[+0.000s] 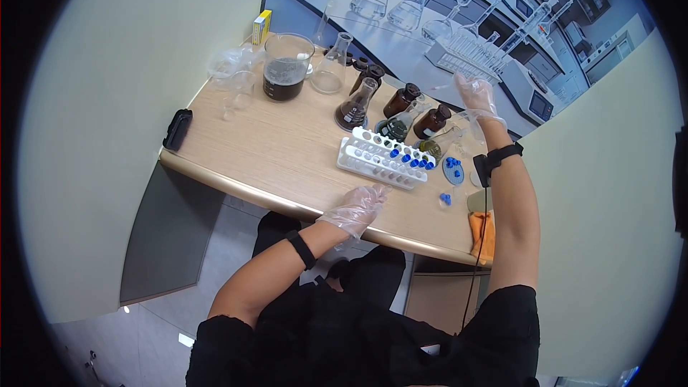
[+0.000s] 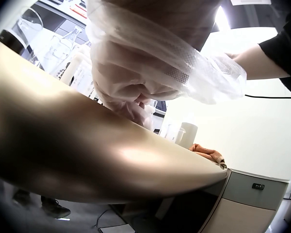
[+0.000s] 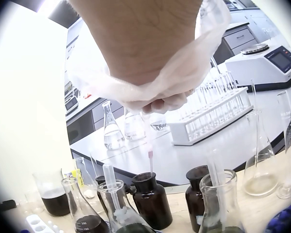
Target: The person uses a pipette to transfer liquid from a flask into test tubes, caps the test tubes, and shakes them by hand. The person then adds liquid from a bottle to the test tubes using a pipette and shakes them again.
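Observation:
My right hand (image 1: 475, 97), in a clear plastic glove, is raised over the back right of the desk and grips a thin clear dropper. In the right wrist view pink liquid shows in the lower end of the dropper (image 3: 151, 156), close over the mouth of a brown glass bottle (image 3: 153, 204). My gloved left hand (image 1: 362, 204) rests near the desk's front edge, fingers loosely bent, with nothing seen in it. Just beyond its fingertips stands a white test tube rack (image 1: 349, 165) with several blue-capped tubes.
Erlenmeyer flasks (image 1: 355, 111) with dark contents stand behind the rack, before brown bottles. A large beaker (image 1: 284, 82) of dark liquid is at back left. Blue caps (image 1: 446, 199) and a dish of caps (image 1: 453, 170) lie right, near an orange cloth item (image 1: 482, 236).

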### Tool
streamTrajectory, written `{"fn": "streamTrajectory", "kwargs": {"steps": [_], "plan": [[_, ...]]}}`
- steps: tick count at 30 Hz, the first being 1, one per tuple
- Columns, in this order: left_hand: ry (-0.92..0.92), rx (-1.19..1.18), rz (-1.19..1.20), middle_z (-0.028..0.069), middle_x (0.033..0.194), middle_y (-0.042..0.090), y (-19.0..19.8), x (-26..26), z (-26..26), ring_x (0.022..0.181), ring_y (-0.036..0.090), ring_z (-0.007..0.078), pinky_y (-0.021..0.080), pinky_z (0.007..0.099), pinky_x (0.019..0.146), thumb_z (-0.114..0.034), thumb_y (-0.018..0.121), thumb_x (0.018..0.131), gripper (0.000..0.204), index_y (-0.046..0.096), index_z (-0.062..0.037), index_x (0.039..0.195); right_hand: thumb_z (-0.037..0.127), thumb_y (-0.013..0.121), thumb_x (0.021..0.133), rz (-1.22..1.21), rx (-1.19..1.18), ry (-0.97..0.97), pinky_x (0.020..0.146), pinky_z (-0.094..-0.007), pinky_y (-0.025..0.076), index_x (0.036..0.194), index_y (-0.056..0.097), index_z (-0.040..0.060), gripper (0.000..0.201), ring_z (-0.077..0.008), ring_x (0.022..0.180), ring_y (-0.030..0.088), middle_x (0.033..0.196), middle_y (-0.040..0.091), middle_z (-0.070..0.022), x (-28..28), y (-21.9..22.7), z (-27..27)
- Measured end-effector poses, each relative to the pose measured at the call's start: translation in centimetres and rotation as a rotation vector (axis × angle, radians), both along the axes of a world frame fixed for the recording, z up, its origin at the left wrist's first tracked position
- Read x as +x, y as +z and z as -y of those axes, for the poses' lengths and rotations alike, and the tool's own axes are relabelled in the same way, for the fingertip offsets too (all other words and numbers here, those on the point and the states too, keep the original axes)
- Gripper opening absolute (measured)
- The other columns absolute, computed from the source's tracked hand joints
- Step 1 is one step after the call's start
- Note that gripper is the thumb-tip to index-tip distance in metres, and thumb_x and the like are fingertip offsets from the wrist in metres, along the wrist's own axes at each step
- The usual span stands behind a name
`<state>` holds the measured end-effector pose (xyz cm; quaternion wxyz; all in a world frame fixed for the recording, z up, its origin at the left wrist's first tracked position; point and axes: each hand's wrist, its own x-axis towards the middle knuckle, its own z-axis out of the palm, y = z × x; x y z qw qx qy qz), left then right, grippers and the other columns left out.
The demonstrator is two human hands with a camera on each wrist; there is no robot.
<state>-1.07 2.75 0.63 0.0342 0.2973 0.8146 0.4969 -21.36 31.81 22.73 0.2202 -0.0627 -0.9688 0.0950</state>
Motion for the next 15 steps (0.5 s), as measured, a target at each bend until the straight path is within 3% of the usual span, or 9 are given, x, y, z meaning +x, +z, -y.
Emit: {"fn": "streamTrajectory", "kwargs": {"steps": [1, 15], "plan": [[0.002, 0.002, 0.012, 0.0250, 0.108, 0.073, -0.1, -0.1, -0.1, 0.100, 0.070, 0.0439, 0.056, 0.0508, 0.085, -0.021, 0.058, 0.103, 0.030, 0.063, -0.0027, 0.126, 0.057, 0.065, 0.091, -0.052, 0.008, 0.002, 0.080, -0.0475, 0.053, 0.083, 0.074, -0.0044, 0.063, -0.0445, 0.085, 0.071, 0.082, 0.072, -0.0279, -0.2, -0.2, -0.2], [-0.011, 0.049, 0.078, 0.0248, 0.107, 0.073, 0.2, 0.1, 0.1, 0.097, 0.071, 0.0428, 0.055, 0.0502, 0.082, -0.022, 0.056, 0.105, 0.028, 0.063, -0.0037, 0.124, 0.056, 0.067, 0.091, -0.022, -0.026, 0.057, 0.082, -0.0458, 0.053, 0.085, 0.074, -0.0059, 0.063, -0.0430, 0.087, 0.071, 0.084, 0.072, -0.0287, 0.7, 0.0, 0.4]]}}
